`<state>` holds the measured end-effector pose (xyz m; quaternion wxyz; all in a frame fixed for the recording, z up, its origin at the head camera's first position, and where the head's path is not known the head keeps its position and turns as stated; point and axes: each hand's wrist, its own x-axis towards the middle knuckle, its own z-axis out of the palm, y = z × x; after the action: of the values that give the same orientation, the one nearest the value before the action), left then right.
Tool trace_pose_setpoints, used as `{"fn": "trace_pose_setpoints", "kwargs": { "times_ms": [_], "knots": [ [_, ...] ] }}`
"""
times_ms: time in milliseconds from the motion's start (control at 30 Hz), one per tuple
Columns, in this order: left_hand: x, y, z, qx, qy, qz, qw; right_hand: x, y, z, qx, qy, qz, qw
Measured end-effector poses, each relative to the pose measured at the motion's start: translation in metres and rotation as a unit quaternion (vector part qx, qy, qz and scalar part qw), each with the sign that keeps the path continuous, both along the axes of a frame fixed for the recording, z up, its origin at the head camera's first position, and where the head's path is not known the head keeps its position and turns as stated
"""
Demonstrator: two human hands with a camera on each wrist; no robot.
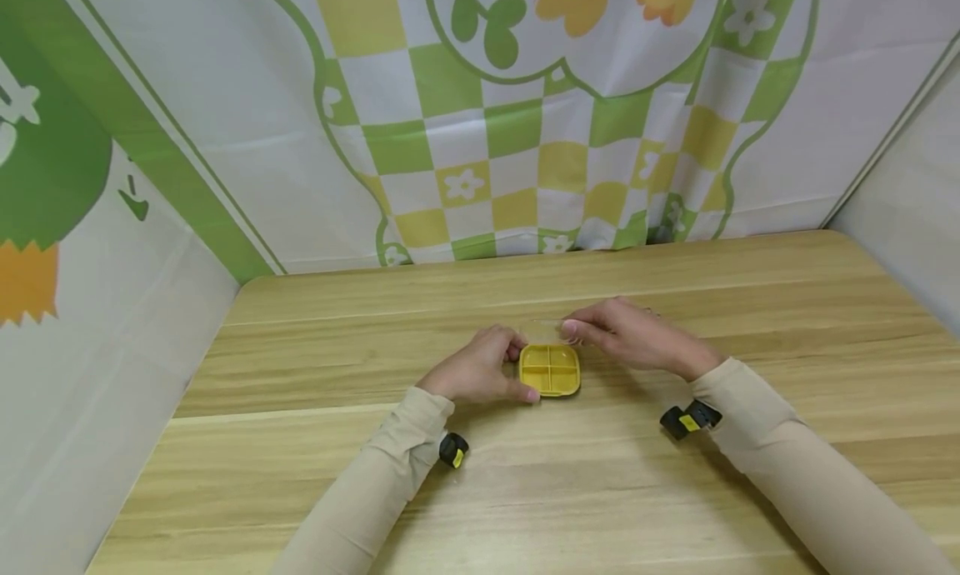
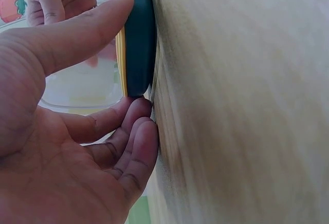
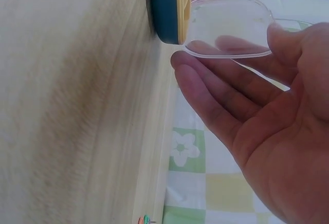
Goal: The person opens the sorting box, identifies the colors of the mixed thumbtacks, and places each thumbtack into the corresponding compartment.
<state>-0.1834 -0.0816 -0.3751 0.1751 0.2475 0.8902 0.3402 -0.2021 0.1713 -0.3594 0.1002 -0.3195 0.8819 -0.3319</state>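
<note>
A small pill box [image 1: 550, 369] rests on the table, yellow inside with several compartments that hold nothing I can see. Its outer shell [image 2: 140, 39] is dark teal. My left hand [image 1: 487, 368] holds the box from its left side, thumb at the near edge and fingers at the far one. Rising from the box's far edge, the clear lid [image 3: 231, 23] stands raised. My right hand [image 1: 630, 335] pinches the lid by its edge, the thumb on one face and fingers behind it.
Wood-grain table [image 1: 547, 492] spreads around the box. A checked green, yellow and white curtain [image 1: 517, 158] hangs behind its far edge. Black devices [image 1: 453, 450] are strapped to both wrists. Low in the right wrist view is a tiny red and green thing [image 3: 144, 219], too small to identify.
</note>
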Motion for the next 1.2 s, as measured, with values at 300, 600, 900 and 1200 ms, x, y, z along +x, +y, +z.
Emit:
{"fn": "trace_pose_setpoints", "kwargs": {
  "times_ms": [300,600,900,1200],
  "knots": [
    [-0.0001,-0.0001,-0.0015,0.004,0.002,0.003,1.0000,0.0004,-0.0010,-0.0025,-0.006,0.000,-0.005,1.000],
    [0.0001,0.0002,-0.0009,0.000,-0.003,0.007,1.0000,0.0000,-0.0050,-0.0066,-0.017,0.021,-0.021,0.999],
    [0.0006,0.0007,0.0007,0.001,-0.008,0.010,0.9999,0.0001,-0.0082,-0.0096,-0.015,0.032,-0.043,0.998],
    [0.0012,0.0012,0.0010,-0.001,-0.001,0.004,1.0000,0.0012,-0.0097,-0.0102,-0.007,0.033,-0.066,0.997]
  ]
}}
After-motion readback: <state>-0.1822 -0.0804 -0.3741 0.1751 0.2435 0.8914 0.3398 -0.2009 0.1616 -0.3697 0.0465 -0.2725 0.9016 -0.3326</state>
